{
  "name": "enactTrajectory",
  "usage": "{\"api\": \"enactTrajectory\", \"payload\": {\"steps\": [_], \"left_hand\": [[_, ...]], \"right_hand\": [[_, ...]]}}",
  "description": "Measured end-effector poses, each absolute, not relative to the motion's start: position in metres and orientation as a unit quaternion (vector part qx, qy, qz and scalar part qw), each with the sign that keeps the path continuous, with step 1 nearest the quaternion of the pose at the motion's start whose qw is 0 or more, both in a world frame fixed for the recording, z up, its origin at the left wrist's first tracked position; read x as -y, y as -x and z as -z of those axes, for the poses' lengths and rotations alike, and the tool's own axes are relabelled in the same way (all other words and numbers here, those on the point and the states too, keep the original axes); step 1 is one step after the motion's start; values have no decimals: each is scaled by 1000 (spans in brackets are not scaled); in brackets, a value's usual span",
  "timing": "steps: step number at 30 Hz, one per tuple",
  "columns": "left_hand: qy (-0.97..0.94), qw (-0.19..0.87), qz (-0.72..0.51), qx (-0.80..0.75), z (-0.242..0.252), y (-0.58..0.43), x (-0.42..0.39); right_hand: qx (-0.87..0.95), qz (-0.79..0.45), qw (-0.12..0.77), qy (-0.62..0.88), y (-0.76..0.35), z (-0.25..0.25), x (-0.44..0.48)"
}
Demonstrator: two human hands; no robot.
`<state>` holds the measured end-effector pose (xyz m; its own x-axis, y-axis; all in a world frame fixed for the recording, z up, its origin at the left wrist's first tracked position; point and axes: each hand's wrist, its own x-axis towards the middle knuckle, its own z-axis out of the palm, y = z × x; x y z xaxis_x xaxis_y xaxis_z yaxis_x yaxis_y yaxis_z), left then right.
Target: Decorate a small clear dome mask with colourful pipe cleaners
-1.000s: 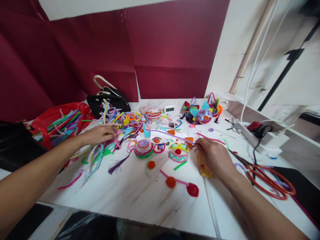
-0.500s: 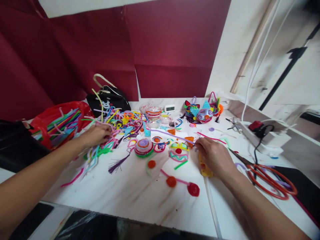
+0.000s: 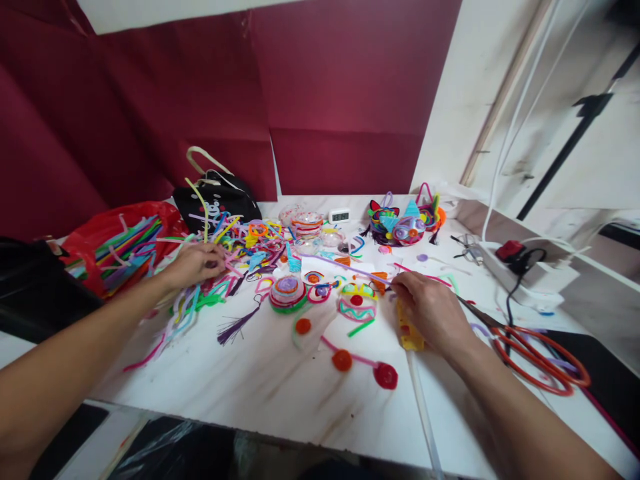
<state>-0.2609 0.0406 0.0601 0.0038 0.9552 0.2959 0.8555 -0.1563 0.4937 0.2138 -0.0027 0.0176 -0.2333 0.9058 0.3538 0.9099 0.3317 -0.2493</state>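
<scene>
My left hand [image 3: 200,263] is in the pile of coloured fuzzy stems [image 3: 250,243], its fingers closed on something I cannot make out. My right hand [image 3: 420,300] pinches the right end of a long purple stem [image 3: 345,265], which stretches left above the table. Below that stem lie a clown face [image 3: 357,303] with a red nose and a striped round piece [image 3: 287,293] with a purple centre. A yellow glue gun [image 3: 409,333] lies partly under my right hand. Nearer the front edge are an orange disc [image 3: 342,361] and a red disc [image 3: 385,376] on a pink stem.
A red bag of stems [image 3: 105,247] and a black bag [image 3: 220,200] stand at the left. Finished colourful pieces [image 3: 407,223] and a small clock [image 3: 340,216] sit at the back. Orange-handled scissors [image 3: 540,360] and a white power strip [image 3: 520,280] are at the right.
My left hand has shifted slightly right and up within the pile. The right hand still pinches the purple stem, almost unmoved.
</scene>
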Motion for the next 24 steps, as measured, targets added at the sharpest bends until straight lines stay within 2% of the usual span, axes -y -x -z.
{"api": "enactTrajectory", "payload": {"steps": [8,12,15,18,21,24], "left_hand": [[-589,186,-453,-643,-86,249,-39],[-553,293,-512,-588,-96,205,-39],[-539,369,-522,-548,-97,163,-36],[-500,498,-525,-477,-92,123,-31],[-502,548,-475,-471,-83,91,-27],[-534,551,-435,-471,-75,64,-24]], "right_hand": [[760,56,234,603,-230,-20,-8],[726,83,201,652,-237,-22,-12],[692,99,166,696,-238,-25,-12],[670,105,129,723,-238,-27,-12],[665,104,104,733,-239,-28,-10],[681,129,114,712,-239,-29,-9]]}}
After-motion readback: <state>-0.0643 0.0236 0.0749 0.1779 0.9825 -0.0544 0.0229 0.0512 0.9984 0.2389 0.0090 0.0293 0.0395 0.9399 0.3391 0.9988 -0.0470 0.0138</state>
